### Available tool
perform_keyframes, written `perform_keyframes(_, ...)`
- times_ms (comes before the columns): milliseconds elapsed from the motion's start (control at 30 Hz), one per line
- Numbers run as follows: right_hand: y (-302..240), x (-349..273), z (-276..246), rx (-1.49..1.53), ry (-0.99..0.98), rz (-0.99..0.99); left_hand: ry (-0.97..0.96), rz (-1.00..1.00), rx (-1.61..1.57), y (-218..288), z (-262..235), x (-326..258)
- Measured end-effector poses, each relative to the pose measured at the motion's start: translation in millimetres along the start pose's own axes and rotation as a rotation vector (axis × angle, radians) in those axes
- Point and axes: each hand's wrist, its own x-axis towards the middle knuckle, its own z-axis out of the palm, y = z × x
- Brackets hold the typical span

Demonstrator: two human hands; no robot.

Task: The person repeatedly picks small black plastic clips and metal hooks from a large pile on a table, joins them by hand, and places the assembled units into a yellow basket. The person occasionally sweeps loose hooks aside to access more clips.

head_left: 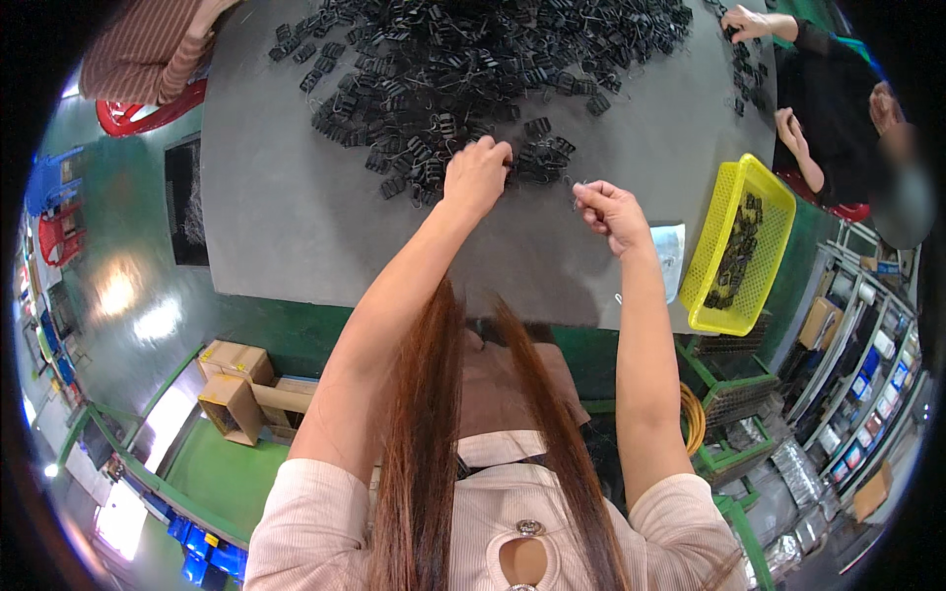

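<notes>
A large heap of small black slotted clip-like parts (424, 74), some with thin wire loops, covers the far middle of the grey table (286, 227). My left hand (478, 175) is at the heap's near edge, fingers curled downward among the parts; whatever they hold is hidden. To its right, a small group of the same parts (544, 158) lies close to the fingertips. My right hand (613, 212) is closed in a pinch over the table, apart from the heap. A small, thin wire-like piece (575, 204) shows at its fingertips, too small to make out fully.
A yellow perforated basket (702, 266) with black parts inside stands at the table's right edge. Beside it lies a pale plastic bag (669, 258), partly behind my right wrist. One person's arm (187, 54) is at far left; another person's hand (746, 24) touches parts at far right.
</notes>
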Motion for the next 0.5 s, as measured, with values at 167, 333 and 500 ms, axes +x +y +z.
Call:
perform_keyframes(167,30.7,15.6,-10.4,-0.711,0.321,-0.216,0.186,0.025,-0.390,21.1,-4.1,-42.8)
perform_keyframes(333,-7.5,47.8,35.7,-0.834,0.490,-0.774,0.132,-0.125,-0.241,-3.8,14.8,-59.6)
perform_keyframes(500,-12.4,81.0,20.9,-1.311,0.325,-0.907,0.191,-0.107,-0.121,-3.0,6.6,-58.8)
